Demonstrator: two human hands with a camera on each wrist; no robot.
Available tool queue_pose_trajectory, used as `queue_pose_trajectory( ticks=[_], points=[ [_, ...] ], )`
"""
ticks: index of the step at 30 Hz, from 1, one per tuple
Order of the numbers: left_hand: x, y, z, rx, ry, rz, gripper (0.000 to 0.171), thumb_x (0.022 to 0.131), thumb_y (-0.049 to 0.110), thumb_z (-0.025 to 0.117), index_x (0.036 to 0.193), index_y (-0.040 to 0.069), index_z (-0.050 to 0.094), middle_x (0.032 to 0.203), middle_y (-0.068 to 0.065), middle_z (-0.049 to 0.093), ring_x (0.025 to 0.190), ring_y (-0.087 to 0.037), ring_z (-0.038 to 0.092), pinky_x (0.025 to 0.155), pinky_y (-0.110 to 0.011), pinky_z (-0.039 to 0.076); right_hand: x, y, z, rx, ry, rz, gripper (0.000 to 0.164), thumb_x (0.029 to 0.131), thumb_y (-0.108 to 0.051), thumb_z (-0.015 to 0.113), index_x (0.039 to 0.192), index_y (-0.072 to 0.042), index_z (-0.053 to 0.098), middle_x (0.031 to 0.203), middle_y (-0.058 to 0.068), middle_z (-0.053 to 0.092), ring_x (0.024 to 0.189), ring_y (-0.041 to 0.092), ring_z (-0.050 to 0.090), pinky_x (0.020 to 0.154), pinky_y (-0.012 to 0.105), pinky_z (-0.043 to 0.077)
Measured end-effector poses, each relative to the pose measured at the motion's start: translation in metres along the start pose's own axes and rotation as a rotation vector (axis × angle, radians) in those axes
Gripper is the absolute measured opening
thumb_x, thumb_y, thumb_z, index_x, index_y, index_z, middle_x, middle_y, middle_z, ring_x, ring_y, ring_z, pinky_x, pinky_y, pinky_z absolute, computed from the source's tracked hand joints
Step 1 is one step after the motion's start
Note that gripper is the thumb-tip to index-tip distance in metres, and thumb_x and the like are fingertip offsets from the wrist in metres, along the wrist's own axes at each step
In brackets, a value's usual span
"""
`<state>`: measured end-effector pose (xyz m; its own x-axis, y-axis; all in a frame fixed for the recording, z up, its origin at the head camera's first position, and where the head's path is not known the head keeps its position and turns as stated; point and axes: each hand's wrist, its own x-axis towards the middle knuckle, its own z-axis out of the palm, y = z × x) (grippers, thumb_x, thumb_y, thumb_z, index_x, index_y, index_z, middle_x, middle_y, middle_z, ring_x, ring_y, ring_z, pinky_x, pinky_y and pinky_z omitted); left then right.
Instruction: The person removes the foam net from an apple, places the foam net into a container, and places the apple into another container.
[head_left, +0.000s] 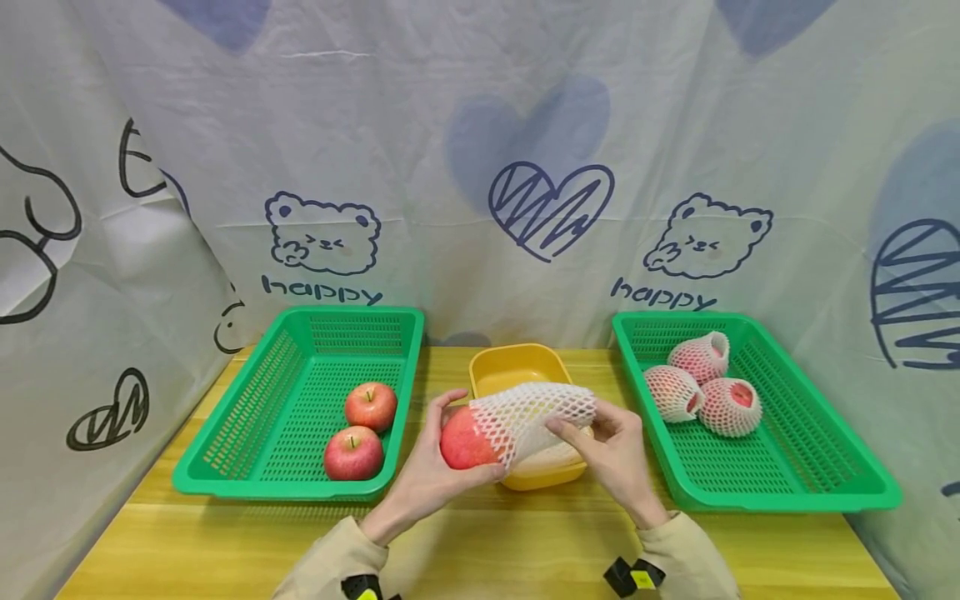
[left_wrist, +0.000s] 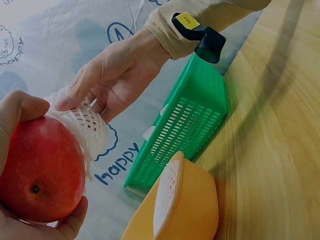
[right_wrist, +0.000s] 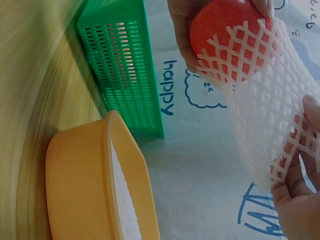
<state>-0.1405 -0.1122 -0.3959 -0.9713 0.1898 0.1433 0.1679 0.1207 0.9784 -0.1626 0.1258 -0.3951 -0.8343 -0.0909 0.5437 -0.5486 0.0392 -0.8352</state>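
My left hand (head_left: 427,475) grips a red apple (head_left: 463,440) around its sides, above the front of the yellow container. A white foam net sleeve (head_left: 525,417) covers the apple's right part, and its loose end stretches to the right. With thumb and fingers my right hand (head_left: 618,458) pinches that loose end. The left wrist view shows the apple (left_wrist: 42,170) with its bare end toward the camera. In the right wrist view the net's open edge (right_wrist: 240,45) lies across the apple's skin.
The yellow container (head_left: 543,481) holds more white foam netting (right_wrist: 125,205). A green basket (head_left: 292,492) on the left holds two bare apples (head_left: 354,454). In the right green basket (head_left: 787,500) lie three net-wrapped apples (head_left: 730,407). All stand on a wooden table (head_left: 510,550) before a printed cloth.
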Motion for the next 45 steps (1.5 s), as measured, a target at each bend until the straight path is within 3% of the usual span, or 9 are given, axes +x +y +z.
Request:
queue_pose_trajectory(
  ticks=[10,13,16,19,28,36,41,43,45],
  points=[
    [-0.001,-0.001,-0.006,0.028,0.056,-0.032,0.088,0.074,0.017,0.088,0.145,0.015,0.036,0.136,-0.014,0.052,0.116,-0.025,0.059,0.095,-0.032,0.053,0.022,0.010,-0.007,-0.153,0.072,0.145,0.012,0.084,-0.006,0.080,0.090,0.001,0.072,0.071,-0.010,0.067,0.061,0.002,0.052,0.057,0.017,0.044],
    [-0.001,-0.001,-0.006,0.028,0.070,-0.037,0.086,0.074,0.016,0.088,0.145,0.014,0.038,0.136,-0.014,0.052,0.116,-0.026,0.059,0.095,-0.032,0.052,0.033,0.016,-0.006,-0.188,0.071,0.218,0.021,0.086,-0.013,0.080,0.083,0.002,0.065,0.062,-0.008,0.054,0.059,0.003,0.047,0.056,0.018,0.041],
    [-0.002,-0.001,-0.007,0.034,0.075,-0.039,0.085,0.074,0.017,0.088,0.144,0.015,0.040,0.136,-0.013,0.053,0.116,-0.026,0.060,0.094,-0.031,0.052,0.045,0.024,-0.005,-0.203,0.060,0.300,0.026,0.086,-0.018,0.080,0.085,0.003,0.064,0.061,-0.008,0.053,0.059,0.002,0.050,0.057,0.017,0.042],
    [-0.003,-0.001,-0.009,0.037,0.080,-0.041,0.085,0.074,0.018,0.089,0.144,0.015,0.041,0.137,-0.012,0.053,0.116,-0.025,0.060,0.093,-0.031,0.053,0.057,0.034,-0.002,-0.208,0.033,0.371,0.027,0.087,-0.021,0.080,0.095,0.002,0.069,0.069,-0.011,0.066,0.064,0.001,0.059,0.060,0.019,0.046],
    [-0.004,-0.002,-0.011,0.053,0.094,-0.040,0.082,0.073,0.019,0.089,0.142,0.017,0.044,0.137,-0.012,0.055,0.115,-0.024,0.061,0.093,-0.031,0.053,0.078,0.069,0.008,-0.235,-0.072,0.506,0.021,0.089,-0.021,0.077,0.094,-0.003,0.068,0.073,-0.009,0.068,0.067,0.005,0.058,0.062,0.021,0.047],
    [-0.005,-0.002,-0.011,0.049,0.091,-0.044,0.082,0.073,0.018,0.089,0.142,0.016,0.045,0.138,-0.012,0.054,0.116,-0.025,0.060,0.093,-0.031,0.053,0.084,0.083,0.011,-0.385,-0.144,0.580,0.021,0.094,-0.019,0.072,0.099,0.001,0.069,0.088,0.008,0.070,0.075,0.012,0.058,0.066,0.024,0.047],
    [-0.006,-0.002,-0.012,0.055,0.086,-0.038,0.082,0.073,0.019,0.089,0.142,0.017,0.045,0.139,-0.012,0.053,0.117,-0.025,0.059,0.092,-0.032,0.053,0.083,0.086,0.008,-0.485,-0.250,0.626,0.040,0.097,-0.019,0.066,0.127,0.008,0.061,0.122,0.027,0.064,0.109,0.034,0.063,0.094,0.043,0.054],
    [-0.006,-0.002,-0.012,0.057,0.083,-0.045,0.081,0.074,0.019,0.089,0.142,0.018,0.045,0.139,-0.012,0.053,0.117,-0.025,0.060,0.092,-0.032,0.054,0.082,0.086,0.005,-0.534,-0.288,0.601,0.045,0.098,-0.018,0.065,0.132,0.010,0.057,0.131,0.031,0.060,0.120,0.041,0.059,0.103,0.051,0.051],
    [-0.006,-0.002,-0.012,0.059,0.080,-0.053,0.082,0.074,0.020,0.088,0.142,0.017,0.044,0.139,-0.012,0.054,0.116,-0.025,0.060,0.093,-0.032,0.054,0.082,0.084,0.002,-0.593,-0.303,0.555,0.043,0.097,-0.018,0.065,0.129,0.011,0.059,0.129,0.032,0.062,0.119,0.042,0.060,0.103,0.052,0.051]
  ],
)
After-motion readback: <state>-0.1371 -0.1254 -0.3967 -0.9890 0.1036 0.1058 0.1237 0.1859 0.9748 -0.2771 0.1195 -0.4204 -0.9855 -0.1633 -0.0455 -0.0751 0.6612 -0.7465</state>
